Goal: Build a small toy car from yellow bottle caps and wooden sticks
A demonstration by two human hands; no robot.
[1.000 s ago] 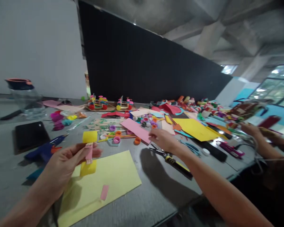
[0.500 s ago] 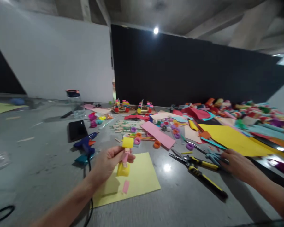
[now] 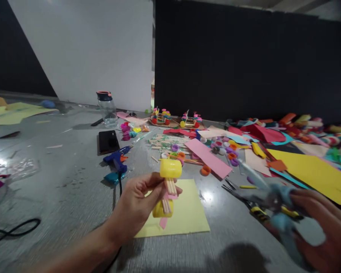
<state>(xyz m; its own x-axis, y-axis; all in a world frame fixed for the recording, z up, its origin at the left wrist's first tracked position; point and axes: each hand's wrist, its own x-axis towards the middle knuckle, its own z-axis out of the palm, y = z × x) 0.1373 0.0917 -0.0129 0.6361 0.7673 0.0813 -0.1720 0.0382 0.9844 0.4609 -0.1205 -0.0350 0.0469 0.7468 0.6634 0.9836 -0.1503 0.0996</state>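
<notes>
Between the thumb and fingers of my left hand is a small craft piece, made of two yellow rounded parts joined by short wooden sticks with a strip of pink paper across them. It is held above a pale yellow sheet, on which a small pink scrap shows. My right hand grips light blue-handled scissors, raised off the table and blurred by motion. Pliers with yellow and black handles lie partly hidden behind them.
A blue glue gun with a black cord, a black phone and a clear bottle stand or lie at left. Sticks, a pink strip, colored rings and yellow paper spread across the back and right.
My right hand has lifted the blue-handled scissors off the table and brought them closer. The craft piece has turned, showing its wooden sticks. The camera view has tilted down and turned left.
</notes>
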